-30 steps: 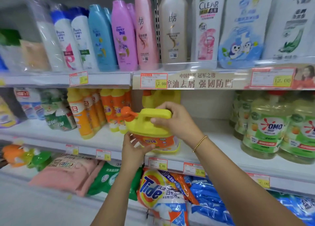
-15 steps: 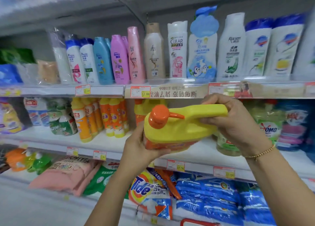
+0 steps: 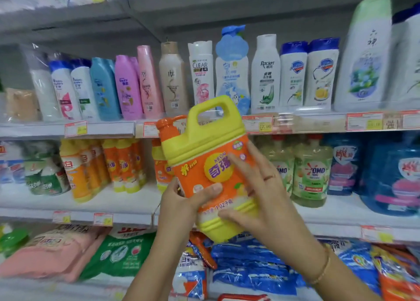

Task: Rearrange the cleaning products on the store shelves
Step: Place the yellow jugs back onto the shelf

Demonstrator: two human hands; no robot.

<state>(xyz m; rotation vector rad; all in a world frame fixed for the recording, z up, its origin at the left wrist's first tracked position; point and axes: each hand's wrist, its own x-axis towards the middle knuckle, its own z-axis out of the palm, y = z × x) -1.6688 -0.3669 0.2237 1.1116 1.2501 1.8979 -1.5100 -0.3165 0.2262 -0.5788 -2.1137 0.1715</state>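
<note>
Detergent jug (image 3: 209,164) was off the shelf, held in mid-air by both hands, tilted with its top leaning left and its label toward the camera. Left hand (image 3: 179,205) gripped the jug's lower left corner: thumb curled across the front label, other fingers behind the jug, so couldn't tell how they lay. Right hand (image 3: 261,200) lay flat on the jug's right front, fingers straight and spread over the label, thumb along the pale band below it. It was pressing, not wrapping. Handle (image 3: 211,105) at the jug's top was free, and the orange cap (image 3: 166,125) at its upper left was untouched. Judgement: rigid moulded plastic, looked full, so likely heavy and unlikely to crush. The glossy label was probably slick, so a flat-palm hold looked weak. Best hold seemed to be fingers through the handle with the second hand under the base, keeping off the cap. Below the jug, refill bags (image 3: 250,266) lay heaped. Behind the jug, the middle shelf (image 3: 127,200) showed a bare patch, with small orange bottles (image 3: 118,164) to the jug's left and OMO bottles (image 3: 311,171) to its right. That patch looked like a plausible slot. Above and beyond the jug, shampoo bottles (image 3: 150,80) stood in a row.
</note>
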